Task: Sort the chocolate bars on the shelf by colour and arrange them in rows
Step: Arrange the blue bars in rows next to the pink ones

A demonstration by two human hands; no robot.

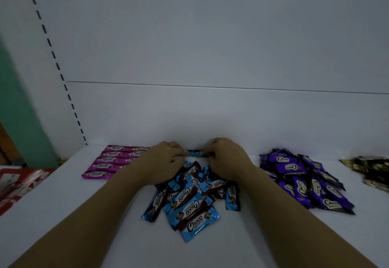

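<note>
The shelf (63, 215) is a flat, smooth, matt white board that meets a plain white back panel (210, 110) with one thin horizontal seam across it. Everything lying on the board is a narrow oblong sachet of glossy foil with crimped ends, printed "Choco" in white script over a brown band.

At the back edge, about midway along, one blue bar (194, 153) lies lengthwise at the foot of the panel. The left hand (166, 160) has its fingers curled over the bar's left end. The right hand (226, 158) pinches the right end between curled fingers and thumb. Only a short middle stretch of wrapper shows between them.

Just in front of the hands a loose blue pile (189, 200) sprawls towards the front edge, its bars overlapping at all angles. The bare forearms (101, 215) flank it and the wrists cover its rear part. Towards the back left corner the pink bars (113, 159) lie flat in tidy rows, one behind another, and the left hand hides their right-hand ends. Beyond the right arm a purple pile (305, 179) is heaped untidily. At the right edge a gold pile (370, 169), blurred, runs out of view.

Left of the shelf stand a white upright (54, 57) punched with dark slots and a green pillar (21, 103). Lower down is a red carton (19, 183); what it holds cannot be made out
</note>
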